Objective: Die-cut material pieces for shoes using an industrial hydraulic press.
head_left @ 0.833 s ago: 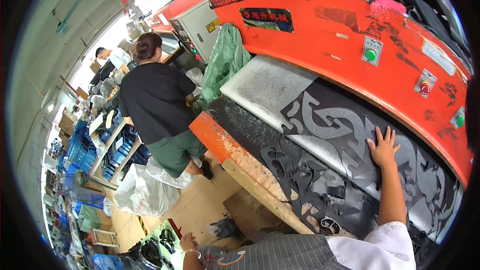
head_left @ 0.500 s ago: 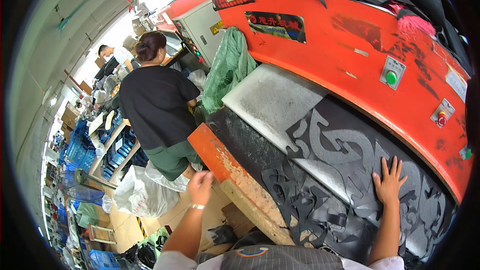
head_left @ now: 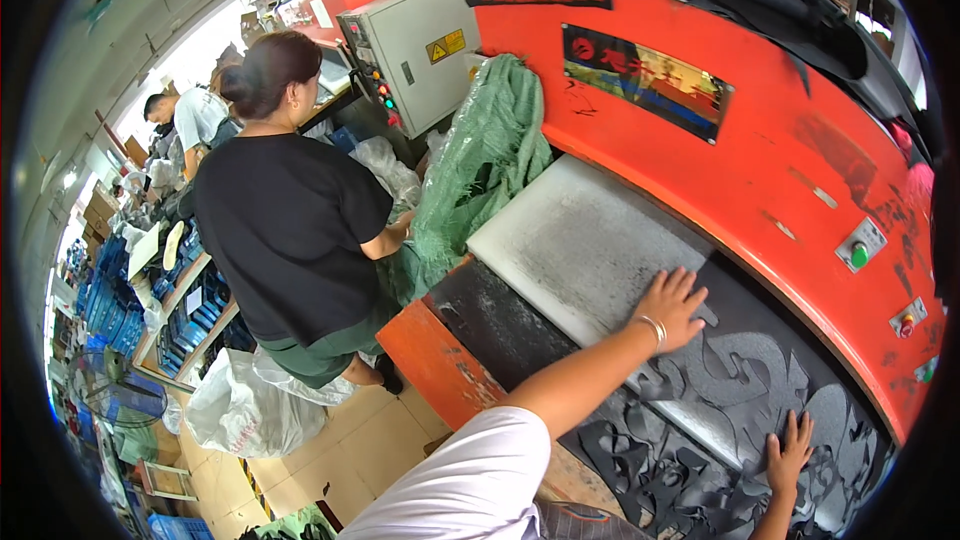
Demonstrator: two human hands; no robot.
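Observation:
My left hand [head_left: 668, 312], wearing a bracelet, reaches across with fingers extended. It rests at the boundary between a white cutting board [head_left: 570, 230] and a black sheet [head_left: 755, 302] with curved shapes cut into it. Farther right, my right hand [head_left: 790, 455] lies with spread fingers on the cut part of that sheet. Neither hand grips anything. Grey curved cut pieces [head_left: 728, 365] sit among the black sheet's remnants between my hands. Tangled black scraps [head_left: 625, 460] lie along the near side of the board.
A red machine beam [head_left: 770, 180] with a green button [head_left: 859, 255] and a red button [head_left: 906, 325] spans the far side. An orange ledge [head_left: 440, 340] juts out near my left arm. A green woven sack [head_left: 480, 140] and a co-worker in black [head_left: 290, 220] are at left.
My left hand has swung from beyond the ledge, where it was curled, rightward onto the board and sheet, fingers now extended. My right hand stays on the sheet. The view has shifted left.

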